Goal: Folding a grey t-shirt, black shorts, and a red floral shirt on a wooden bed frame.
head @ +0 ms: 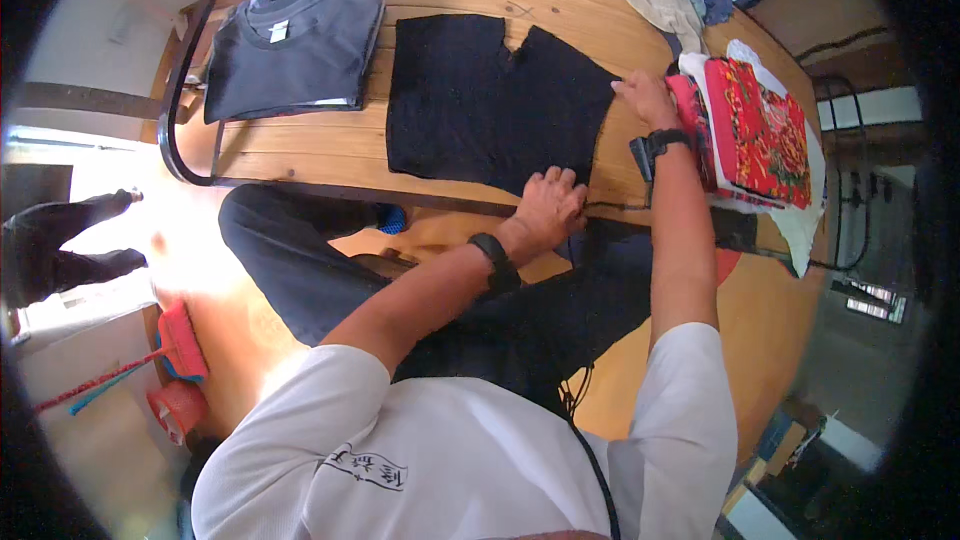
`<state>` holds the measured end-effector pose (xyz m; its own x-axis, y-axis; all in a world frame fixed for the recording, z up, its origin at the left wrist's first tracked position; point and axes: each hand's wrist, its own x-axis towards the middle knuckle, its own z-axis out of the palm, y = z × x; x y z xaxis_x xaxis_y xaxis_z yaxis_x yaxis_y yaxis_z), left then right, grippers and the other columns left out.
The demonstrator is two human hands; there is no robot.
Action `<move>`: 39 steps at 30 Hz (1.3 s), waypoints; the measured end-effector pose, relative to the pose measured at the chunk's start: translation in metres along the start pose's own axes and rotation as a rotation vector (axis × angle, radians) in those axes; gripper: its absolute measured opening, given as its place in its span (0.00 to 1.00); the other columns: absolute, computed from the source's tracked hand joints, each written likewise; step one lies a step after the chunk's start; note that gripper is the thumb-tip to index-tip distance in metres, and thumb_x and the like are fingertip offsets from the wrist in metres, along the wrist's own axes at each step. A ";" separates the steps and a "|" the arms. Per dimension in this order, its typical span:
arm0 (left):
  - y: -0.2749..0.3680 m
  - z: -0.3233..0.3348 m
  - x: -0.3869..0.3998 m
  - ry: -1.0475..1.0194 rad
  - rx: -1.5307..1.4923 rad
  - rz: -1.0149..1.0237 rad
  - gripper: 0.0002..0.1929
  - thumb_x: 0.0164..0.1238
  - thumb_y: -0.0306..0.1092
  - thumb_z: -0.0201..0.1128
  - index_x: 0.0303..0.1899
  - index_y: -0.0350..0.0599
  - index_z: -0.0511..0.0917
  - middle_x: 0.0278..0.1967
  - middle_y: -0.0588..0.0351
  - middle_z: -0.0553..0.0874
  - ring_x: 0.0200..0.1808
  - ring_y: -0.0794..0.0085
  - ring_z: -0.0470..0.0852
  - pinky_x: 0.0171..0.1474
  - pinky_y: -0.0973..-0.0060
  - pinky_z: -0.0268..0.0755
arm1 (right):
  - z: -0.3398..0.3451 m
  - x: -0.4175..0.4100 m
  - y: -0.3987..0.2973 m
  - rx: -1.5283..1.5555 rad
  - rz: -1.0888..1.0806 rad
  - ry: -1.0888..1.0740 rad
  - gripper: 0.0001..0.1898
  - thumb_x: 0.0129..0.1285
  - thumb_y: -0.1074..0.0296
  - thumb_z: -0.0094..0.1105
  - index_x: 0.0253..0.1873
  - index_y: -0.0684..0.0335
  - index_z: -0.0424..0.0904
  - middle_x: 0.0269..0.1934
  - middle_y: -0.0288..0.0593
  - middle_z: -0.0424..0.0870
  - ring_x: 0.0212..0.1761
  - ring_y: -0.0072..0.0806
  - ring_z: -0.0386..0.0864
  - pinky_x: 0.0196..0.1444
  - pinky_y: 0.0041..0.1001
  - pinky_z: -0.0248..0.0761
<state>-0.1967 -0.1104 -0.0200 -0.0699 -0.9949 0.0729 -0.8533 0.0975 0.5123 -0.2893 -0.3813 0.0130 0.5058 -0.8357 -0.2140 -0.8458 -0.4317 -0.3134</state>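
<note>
A pair of black shorts [480, 101] lies spread flat on the slatted wooden surface [300, 154], its notch between the legs facing the far side. My left hand [551, 204] is at the near right corner of the shorts, its fingers curled on the cloth and its thumb mostly hidden. Farther right, my right hand [649, 96] holds the outer corner of the right-hand leg between thumb and fingertips. A dark band or watch is on each wrist.
Folded grey T-shirts [296, 52] are stacked at left, inside a dark metal rail [171, 112]. Folded red floral cloth [772, 131] tops a pile by my right forearm. Crumpled clothes [664, 0] lie behind it. A person's legs [67, 236], a broom [180, 341] and a red basket [176, 409] are leftward.
</note>
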 end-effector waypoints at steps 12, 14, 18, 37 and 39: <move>0.013 0.012 0.003 0.083 0.013 -0.071 0.15 0.54 0.38 0.69 0.43 0.45 0.79 0.40 0.50 0.79 0.49 0.55 0.78 0.44 0.58 0.75 | 0.033 0.034 0.022 0.126 0.042 0.074 0.17 0.58 0.54 0.69 0.35 0.65 0.82 0.30 0.49 0.85 0.37 0.38 0.85 0.40 0.37 0.75; 0.011 0.011 0.002 0.098 0.014 -0.089 0.15 0.54 0.37 0.69 0.43 0.45 0.79 0.40 0.50 0.80 0.48 0.54 0.79 0.44 0.57 0.76 | 0.029 0.034 0.016 0.179 0.041 0.042 0.16 0.59 0.55 0.68 0.33 0.65 0.81 0.28 0.45 0.84 0.34 0.33 0.84 0.37 0.35 0.75; 0.010 -0.005 -0.004 0.111 -0.225 -0.181 0.13 0.54 0.33 0.66 0.41 0.42 0.79 0.39 0.47 0.81 0.45 0.49 0.81 0.45 0.55 0.77 | 0.018 0.030 0.005 0.596 0.182 -0.026 0.12 0.62 0.59 0.66 0.36 0.62 0.78 0.27 0.36 0.80 0.27 0.24 0.79 0.28 0.26 0.72; -0.131 -0.096 -0.106 0.279 -1.172 -0.602 0.09 0.63 0.30 0.69 0.40 0.38 0.78 0.27 0.58 0.78 0.30 0.79 0.75 0.33 0.74 0.72 | 0.028 0.095 -0.264 0.644 -0.160 0.013 0.11 0.55 0.67 0.72 0.39 0.65 0.82 0.32 0.41 0.86 0.28 0.26 0.84 0.30 0.26 0.79; -0.138 -0.103 -0.117 0.265 -1.090 -0.652 0.10 0.64 0.31 0.70 0.40 0.37 0.78 0.26 0.58 0.79 0.29 0.77 0.77 0.33 0.72 0.72 | 0.047 0.098 -0.284 0.567 -0.166 -0.010 0.11 0.55 0.67 0.73 0.39 0.64 0.83 0.32 0.41 0.86 0.27 0.26 0.84 0.30 0.26 0.79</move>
<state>-0.0172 -0.0051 -0.0110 0.4070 -0.8436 -0.3501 0.1751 -0.3041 0.9364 0.0084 -0.3247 0.0371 0.6274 -0.7682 -0.1275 -0.5339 -0.3051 -0.7886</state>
